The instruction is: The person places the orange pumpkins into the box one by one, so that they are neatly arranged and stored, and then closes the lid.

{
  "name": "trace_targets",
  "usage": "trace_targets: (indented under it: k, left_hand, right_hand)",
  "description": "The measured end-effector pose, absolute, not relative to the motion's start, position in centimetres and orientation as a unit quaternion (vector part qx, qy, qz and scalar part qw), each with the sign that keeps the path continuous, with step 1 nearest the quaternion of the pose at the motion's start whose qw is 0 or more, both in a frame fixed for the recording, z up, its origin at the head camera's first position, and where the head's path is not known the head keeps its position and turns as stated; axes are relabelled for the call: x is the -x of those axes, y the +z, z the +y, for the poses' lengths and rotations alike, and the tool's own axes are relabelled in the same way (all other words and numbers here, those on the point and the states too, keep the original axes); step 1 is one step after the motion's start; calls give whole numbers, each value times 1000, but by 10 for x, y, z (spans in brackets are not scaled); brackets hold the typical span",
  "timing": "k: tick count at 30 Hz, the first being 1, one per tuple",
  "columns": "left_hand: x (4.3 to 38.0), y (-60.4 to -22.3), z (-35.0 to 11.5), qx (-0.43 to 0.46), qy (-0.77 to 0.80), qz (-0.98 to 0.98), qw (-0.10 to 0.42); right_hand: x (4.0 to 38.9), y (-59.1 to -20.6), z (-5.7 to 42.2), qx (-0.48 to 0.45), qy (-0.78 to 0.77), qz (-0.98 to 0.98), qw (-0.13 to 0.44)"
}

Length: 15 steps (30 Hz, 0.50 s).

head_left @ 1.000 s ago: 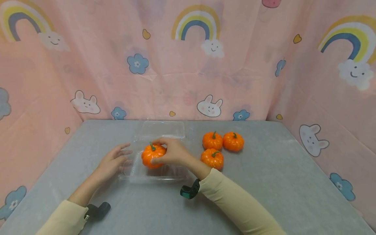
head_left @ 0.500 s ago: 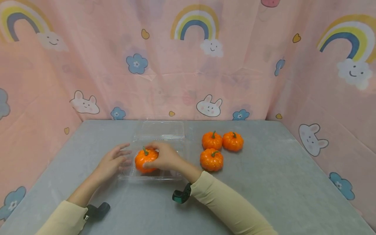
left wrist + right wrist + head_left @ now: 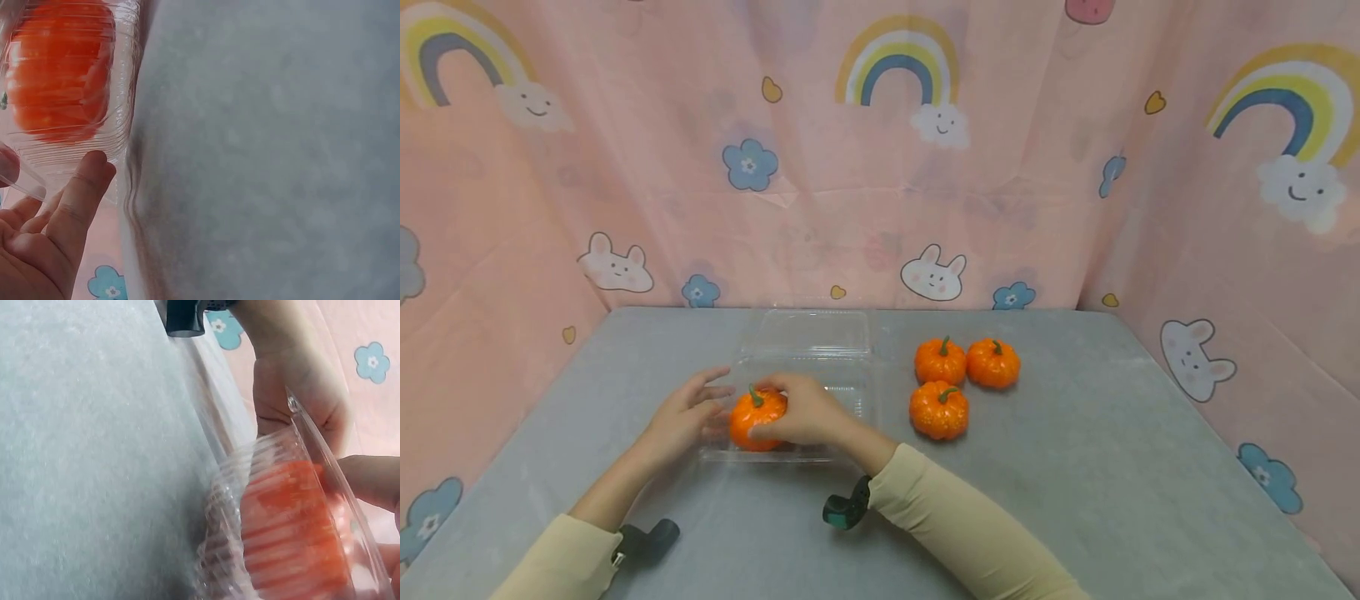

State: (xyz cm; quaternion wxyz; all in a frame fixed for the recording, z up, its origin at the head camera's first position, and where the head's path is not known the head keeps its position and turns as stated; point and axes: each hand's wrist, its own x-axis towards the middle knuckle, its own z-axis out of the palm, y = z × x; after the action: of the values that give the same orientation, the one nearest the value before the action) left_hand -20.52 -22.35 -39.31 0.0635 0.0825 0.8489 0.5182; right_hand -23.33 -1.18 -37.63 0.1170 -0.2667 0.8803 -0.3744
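Observation:
An orange toy pumpkin (image 3: 747, 421) with a green stem is gripped by my right hand (image 3: 808, 412), thumb in front and fingers behind. It is at the left end of a clear plastic clamshell box (image 3: 850, 398), whose lid (image 3: 814, 332) lies back toward the curtain. My left hand (image 3: 679, 421) is at the box's left end, fingers extended along the outside of the wall. Through the ribbed wall (image 3: 75, 150) in the left wrist view, the pumpkin (image 3: 59, 75) shows low inside. The right wrist view has the pumpkin (image 3: 290, 531) behind the same clear plastic.
Three more orange pumpkins stand right of the box: a back left one (image 3: 940, 361), a back right one (image 3: 993, 363) and a speckled front one (image 3: 939, 411). The grey table (image 3: 1112, 467) meets a pink patterned curtain (image 3: 850, 208) behind and on both sides.
My right hand has carried the pumpkin left and lower, from the middle of the box to its left end. The left hand has stayed in place.

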Motion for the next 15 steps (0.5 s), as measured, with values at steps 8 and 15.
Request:
trace_targets:
  k: [8,15]
  left_hand:
    - [204,-394,-224,-85,516,851,54]
    - [203,-392,-224,-85,522,847,56]
  right_hand:
    - [229,-377,-20,257,-347,895,115]
    - [229,-379,-23,251,-326,905,110]
